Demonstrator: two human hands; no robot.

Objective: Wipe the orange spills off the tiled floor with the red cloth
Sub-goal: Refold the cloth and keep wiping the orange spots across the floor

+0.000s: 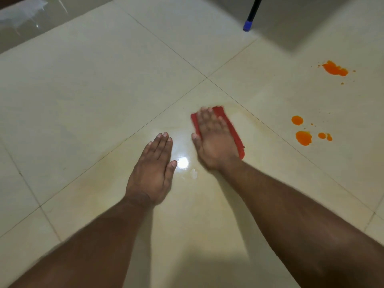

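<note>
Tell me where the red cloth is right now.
In the head view the red cloth lies flat on the tiled floor just right of centre, pressed under the right hand, with the orange spills farther to its right.

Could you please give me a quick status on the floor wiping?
Right hand flat on red cloth; left hand flat on tile. Orange spills remain, right of cloth. Nothing in between.

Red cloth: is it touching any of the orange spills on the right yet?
Apart. The head view shows bare tile between the red cloth, under the right hand, and the nearest orange spills.
</note>
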